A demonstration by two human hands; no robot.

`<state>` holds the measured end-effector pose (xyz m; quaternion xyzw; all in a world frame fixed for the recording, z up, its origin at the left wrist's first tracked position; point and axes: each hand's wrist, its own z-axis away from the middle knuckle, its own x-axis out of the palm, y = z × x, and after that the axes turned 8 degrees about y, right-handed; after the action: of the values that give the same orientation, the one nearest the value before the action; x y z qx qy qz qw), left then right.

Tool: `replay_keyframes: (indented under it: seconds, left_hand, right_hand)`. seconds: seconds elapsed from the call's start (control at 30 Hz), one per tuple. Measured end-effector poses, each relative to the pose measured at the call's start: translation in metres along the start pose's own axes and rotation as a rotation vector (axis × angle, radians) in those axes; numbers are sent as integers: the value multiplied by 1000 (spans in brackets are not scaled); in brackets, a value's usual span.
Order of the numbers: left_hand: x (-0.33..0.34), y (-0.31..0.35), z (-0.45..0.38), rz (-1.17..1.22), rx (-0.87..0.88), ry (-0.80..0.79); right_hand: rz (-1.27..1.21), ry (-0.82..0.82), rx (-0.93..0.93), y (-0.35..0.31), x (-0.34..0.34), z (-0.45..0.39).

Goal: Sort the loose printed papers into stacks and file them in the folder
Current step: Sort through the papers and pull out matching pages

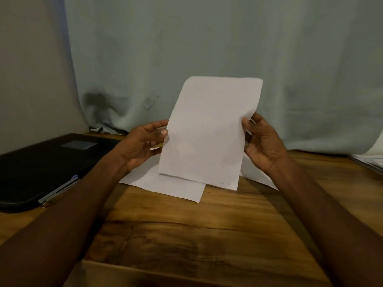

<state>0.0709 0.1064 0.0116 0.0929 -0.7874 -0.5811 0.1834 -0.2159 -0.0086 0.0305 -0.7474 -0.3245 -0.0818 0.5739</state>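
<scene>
Biggest risk here: the black zippered folder (pixel 41 168) sits shut at the far left of the brown wooden table (pixel 186 235), so filing needs a free hand and the thin white printed sheet (pixel 209 131) could sag or crease. It's upright over the loose white papers (pixel 165 183), left hand (pixel 143 143) and right hand (pixel 263 143) pinching its side edges

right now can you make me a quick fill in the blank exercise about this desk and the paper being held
1. The raised sheet is held by ____ hands.
2. The black folder lies to the person's ____.
3. A ____ rests on the folder's near edge.
4. The table is made of ____.

Missing words: both; left; pen; wood
</scene>
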Motion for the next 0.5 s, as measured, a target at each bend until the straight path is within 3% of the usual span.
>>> replay_keyframes:
  seconds: [0.13,0.3,0.4,0.5]
  left_hand:
    - [4,-5,-2,-173,131,64]
    - [1,-8,-7,-142,213,291]
    - [-5,-4,-8,-14,124,286]
    - [-8,-1,-6,191,-114,170]
  right_hand:
    - [216,-56,-215,-10,10,8]
    - [405,-102,-429,-6,17,11]
    - [609,-109,-566,0,12,7]
    - [755,-177,-561,11,4,7]
